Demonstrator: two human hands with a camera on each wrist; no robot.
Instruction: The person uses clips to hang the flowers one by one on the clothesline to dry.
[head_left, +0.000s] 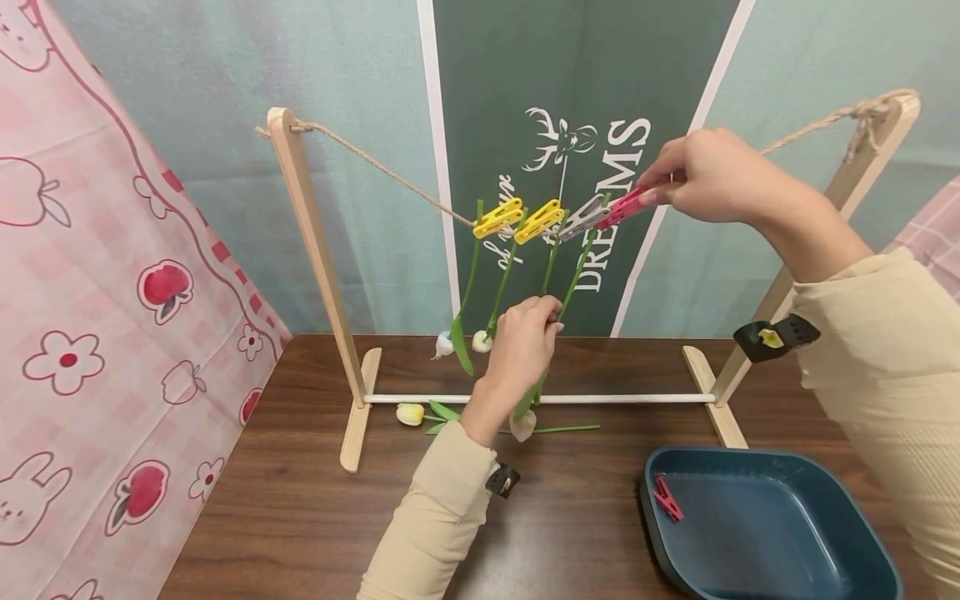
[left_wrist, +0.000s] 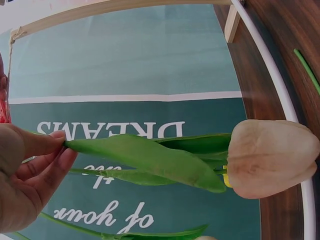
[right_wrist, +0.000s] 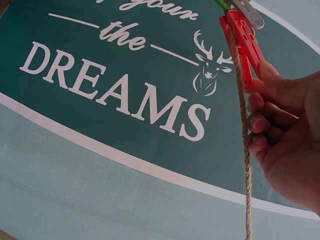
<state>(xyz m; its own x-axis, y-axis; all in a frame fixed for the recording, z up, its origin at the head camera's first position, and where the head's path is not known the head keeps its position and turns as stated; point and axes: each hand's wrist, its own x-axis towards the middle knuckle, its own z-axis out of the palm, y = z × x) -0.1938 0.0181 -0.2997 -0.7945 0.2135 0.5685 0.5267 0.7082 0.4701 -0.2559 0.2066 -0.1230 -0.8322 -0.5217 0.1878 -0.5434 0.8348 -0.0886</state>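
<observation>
My left hand (head_left: pixel 521 346) pinches the green stem (head_left: pixel 576 277) of an artificial tulip hanging head down; its pale blossom (left_wrist: pixel 272 159) shows large in the left wrist view. Up at the rope (right_wrist: pixel 247 200), my right hand (head_left: pixel 716 177) holds a red clothespin (right_wrist: pixel 245 45) between thumb and fingers, its nose at the rope and the top of the stem. Just left of it on the rope sit a grey clothespin (head_left: pixel 585 218) and two yellow ones, a right one (head_left: pixel 539 222) and a left one (head_left: pixel 498 218). Below them hang other tulips, including a bluish-white one (head_left: pixel 445 344) and a white one (head_left: pixel 482 342).
Wooden posts, left (head_left: pixel 315 250) and right (head_left: pixel 873 162), carry the sagging rope; a white rod (head_left: pixel 630 399) joins their feet. A yellow tulip (head_left: pixel 409 414) lies on the table (head_left: pixel 570 517). At front right, a dark blue tray (head_left: pixel 765 533) holds another red clothespin (head_left: pixel 667 500).
</observation>
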